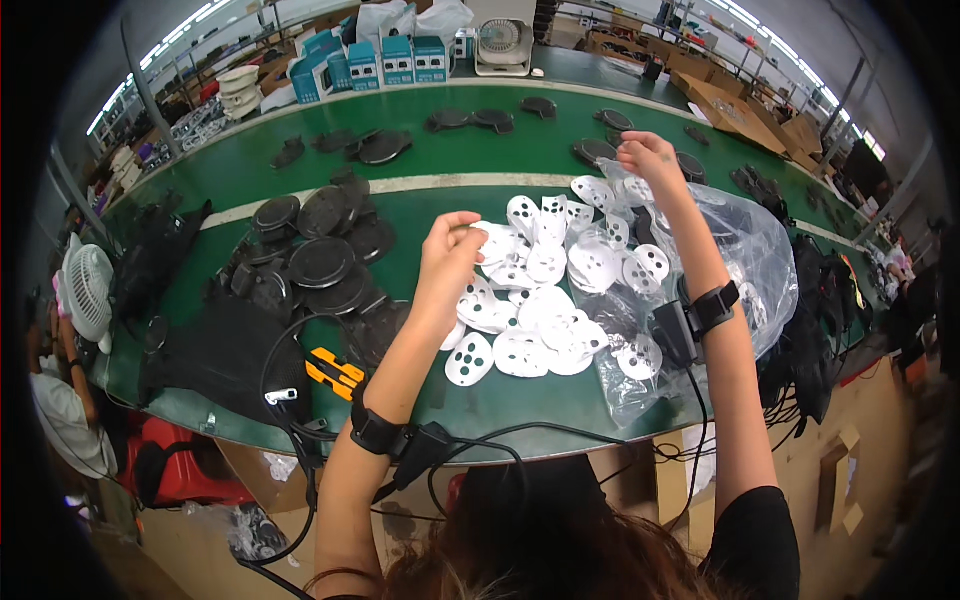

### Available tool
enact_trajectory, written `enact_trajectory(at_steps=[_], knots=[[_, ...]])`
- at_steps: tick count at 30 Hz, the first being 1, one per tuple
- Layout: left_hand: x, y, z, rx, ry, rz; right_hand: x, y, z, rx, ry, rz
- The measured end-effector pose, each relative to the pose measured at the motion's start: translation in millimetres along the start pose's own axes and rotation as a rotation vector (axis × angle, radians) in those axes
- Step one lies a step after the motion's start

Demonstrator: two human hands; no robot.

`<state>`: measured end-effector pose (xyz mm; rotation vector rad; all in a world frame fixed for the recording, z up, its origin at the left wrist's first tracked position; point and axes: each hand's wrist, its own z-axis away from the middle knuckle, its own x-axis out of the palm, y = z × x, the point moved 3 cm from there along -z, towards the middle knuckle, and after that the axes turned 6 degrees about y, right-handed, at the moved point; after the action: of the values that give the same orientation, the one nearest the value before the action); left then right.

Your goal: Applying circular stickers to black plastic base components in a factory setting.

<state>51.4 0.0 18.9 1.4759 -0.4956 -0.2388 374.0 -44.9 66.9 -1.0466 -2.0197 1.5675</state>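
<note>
A loose heap of thin white plastic plates (548, 318) with round holes lies on the green table in front of me. My left hand (455, 250) is at the heap's left edge, its fingers bent round the rim of a white plate (496, 243). Farther right, my right hand (650, 160) is raised over a clear plastic bag (735, 235) with more white plates in and around it. Its fingers are drawn together; whether anything small is between them is hidden. A black round part (594, 151) lies just left of that hand.
Black round parts (322, 262) are piled left of the white plates, with more along the far belt. An orange plastic piece (335, 373) and black cables (540, 430) lie near the front edge. Teal boxes (397, 62) and a fan (503, 46) stand at the back.
</note>
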Motion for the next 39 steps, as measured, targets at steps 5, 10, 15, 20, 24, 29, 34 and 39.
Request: enact_trajectory(at_steps=[5,10,15,20,24,29,34,39], knots=[[7,1,4,0.227,-0.035,-0.204,-3,23,-17,-0.374,-0.004,0.648],[11,-3,2,0.398,-0.039,-0.304,8,67,-62,-0.589,-0.073,0.919],[10,-6,5,0.422,-0.049,-0.351,17,107,-73,-0.302,0.056,1.162],[10,-5,6,0.418,-0.060,-0.377,9,102,-74,-0.220,0.099,1.229],[13,-4,4,0.422,-0.077,-0.360,-14,111,-91,-0.253,0.149,1.068],[14,-1,4,0.415,-0.067,-0.364,-29,118,-93,-0.076,0.037,1.079],[9,-1,5,0.425,-0.063,-0.382,-11,102,-70,-0.208,0.066,1.350],[11,4,7,0.402,-0.056,-0.359,-24,99,-77,-0.167,0.090,1.339]])
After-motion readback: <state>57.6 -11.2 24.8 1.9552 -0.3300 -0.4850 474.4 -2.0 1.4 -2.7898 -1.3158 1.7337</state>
